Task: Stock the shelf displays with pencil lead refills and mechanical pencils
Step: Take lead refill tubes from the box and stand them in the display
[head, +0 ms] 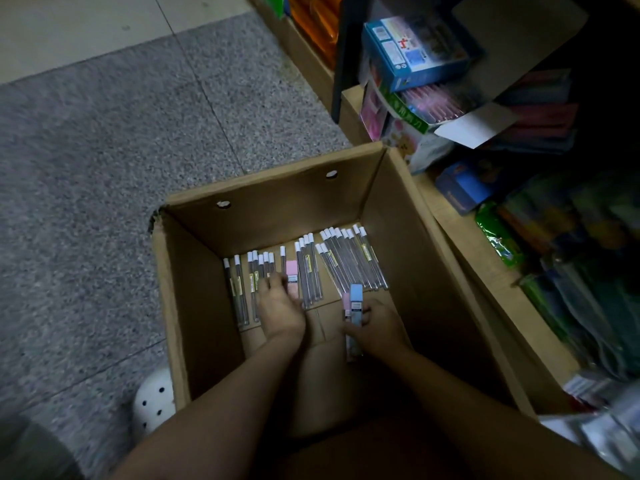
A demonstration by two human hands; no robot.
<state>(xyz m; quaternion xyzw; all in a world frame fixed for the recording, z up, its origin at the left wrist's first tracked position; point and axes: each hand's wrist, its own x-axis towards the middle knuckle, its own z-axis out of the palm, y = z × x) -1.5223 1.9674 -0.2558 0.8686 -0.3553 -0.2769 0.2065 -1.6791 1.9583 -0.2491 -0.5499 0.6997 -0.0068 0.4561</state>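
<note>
Cardboard forms the open box [194, 306] on the grey floor, its bottom strewn with clear white-capped lead tubes [349, 261]; a blue refill case [355, 303] is gripped upright by the right hand [375, 329], fingers curled around it. A pink case [292, 277] among the tubes is touched by the left hand [278, 306], whose grip cannot be told.

I see grey speckled floor [104, 161] carrying an open cardboard box [194, 306], with a white dotted shoe [152, 403] touching its near-left corner.
</note>
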